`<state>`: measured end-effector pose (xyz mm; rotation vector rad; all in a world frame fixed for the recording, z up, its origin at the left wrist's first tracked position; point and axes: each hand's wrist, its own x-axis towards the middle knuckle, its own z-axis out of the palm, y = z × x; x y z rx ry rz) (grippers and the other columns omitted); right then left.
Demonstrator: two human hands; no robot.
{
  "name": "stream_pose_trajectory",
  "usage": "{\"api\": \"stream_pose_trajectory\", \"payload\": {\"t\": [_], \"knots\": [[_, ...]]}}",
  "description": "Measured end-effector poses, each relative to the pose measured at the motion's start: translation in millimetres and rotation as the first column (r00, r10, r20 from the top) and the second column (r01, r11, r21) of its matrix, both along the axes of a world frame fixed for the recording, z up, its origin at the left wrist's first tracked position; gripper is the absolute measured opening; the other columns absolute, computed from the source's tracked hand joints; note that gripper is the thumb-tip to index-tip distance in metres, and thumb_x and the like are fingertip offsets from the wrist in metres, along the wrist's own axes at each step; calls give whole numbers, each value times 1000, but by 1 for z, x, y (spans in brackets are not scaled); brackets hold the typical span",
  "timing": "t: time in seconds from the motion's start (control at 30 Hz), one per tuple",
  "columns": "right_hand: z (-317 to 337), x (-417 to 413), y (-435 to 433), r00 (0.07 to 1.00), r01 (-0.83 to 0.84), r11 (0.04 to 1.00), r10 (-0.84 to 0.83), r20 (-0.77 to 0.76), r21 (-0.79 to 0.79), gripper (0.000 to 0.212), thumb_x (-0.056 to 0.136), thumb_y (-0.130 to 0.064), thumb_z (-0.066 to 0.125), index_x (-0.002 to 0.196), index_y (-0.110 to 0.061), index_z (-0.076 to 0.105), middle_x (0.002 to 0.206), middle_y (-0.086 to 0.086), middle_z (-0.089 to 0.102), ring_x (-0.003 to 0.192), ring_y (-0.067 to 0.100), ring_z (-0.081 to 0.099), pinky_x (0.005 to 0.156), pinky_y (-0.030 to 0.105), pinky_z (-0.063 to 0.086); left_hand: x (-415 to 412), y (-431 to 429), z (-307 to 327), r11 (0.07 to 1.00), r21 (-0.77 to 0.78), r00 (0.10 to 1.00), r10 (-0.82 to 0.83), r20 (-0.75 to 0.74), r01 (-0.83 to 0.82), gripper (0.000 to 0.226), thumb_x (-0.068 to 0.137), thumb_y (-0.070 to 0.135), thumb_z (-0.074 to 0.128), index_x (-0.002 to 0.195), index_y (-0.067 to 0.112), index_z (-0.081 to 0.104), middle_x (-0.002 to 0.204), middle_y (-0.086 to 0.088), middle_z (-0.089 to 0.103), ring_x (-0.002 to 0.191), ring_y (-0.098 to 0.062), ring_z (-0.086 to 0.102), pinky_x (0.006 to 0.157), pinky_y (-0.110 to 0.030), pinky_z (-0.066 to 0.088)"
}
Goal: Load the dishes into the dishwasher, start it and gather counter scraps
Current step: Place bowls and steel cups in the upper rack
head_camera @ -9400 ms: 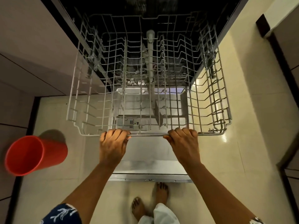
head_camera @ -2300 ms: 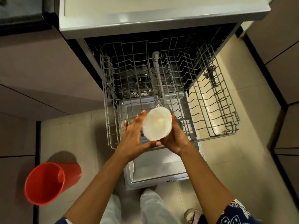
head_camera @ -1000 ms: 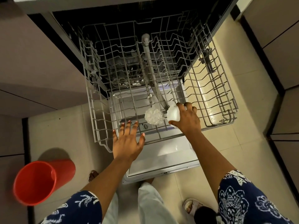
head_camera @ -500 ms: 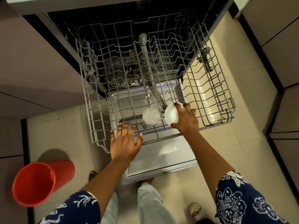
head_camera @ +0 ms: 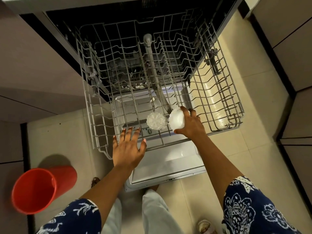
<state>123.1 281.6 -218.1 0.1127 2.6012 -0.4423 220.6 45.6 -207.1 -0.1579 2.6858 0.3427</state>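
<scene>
Bowls since earlier: the two held together between both hands are now split; the clear bowl (head_camera: 156,121) sits in the upper rack (head_camera: 224,105), and the white bowl (head_camera: 176,119) stays with the right hand (head_camera: 190,125).
Head view, right hand: fingers curled round the white bowl, which is tipped mouth-down just beside the clear one, probably so water drains off.
Clear bowl: upside down near the rack's front, free of both hands.
Left hand (head_camera: 129,147): fingers spread, holding nothing, over the front rail, perhaps to steady it; I cannot tell whether it touches.
Dishwasher door (head_camera: 168,162): dropped open beneath the rack.
Red bucket (head_camera: 38,190): on the floor, well apart.
</scene>
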Motion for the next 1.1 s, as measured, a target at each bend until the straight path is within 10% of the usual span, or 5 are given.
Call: {"api": "stream_pose_trajectory", "payload": {"t": [0.37,0.63,0.9,1.1], "knots": [[37,8,-9,999,-48,991,50,-11,123,110,68,-39,80,149,-27,6,153,14,15,139,36,20,103,55,36,5,-6,23,993,119,998,-19,54,12,68,91,62,17,151,29,16,159,-2,13,147,-20,2,117,-45,-3],[126,4,-99,951,-172,985,172,-258,23,62,85,-34,63,139,-16,38,139,11,44,129,30,36,104,40,35,-7,-68,114,976,212,954,113,-277,-54,59,94,38,50,148,26,28,157,-1,21,146,-19,12,116,-37,-3],[269,-83,-326,628,-487,838,143,-765,-244,23,82,-21,67,102,-11,66,89,7,67,86,28,60,71,37,51,-93,-292,244,896,275,619,441,-650,-349,52,88,34,56,136,18,49,146,-8,41,136,-26,35,113,-44,20],[292,-169,-499,656,-525,830,255,-711,-187,36,81,-21,64,114,-6,61,111,13,60,105,33,53,87,40,45,-161,-460,278,923,105,696,351,-627,-370,49,88,31,59,134,16,51,140,-11,47,126,-34,44,105,-48,34]]}}
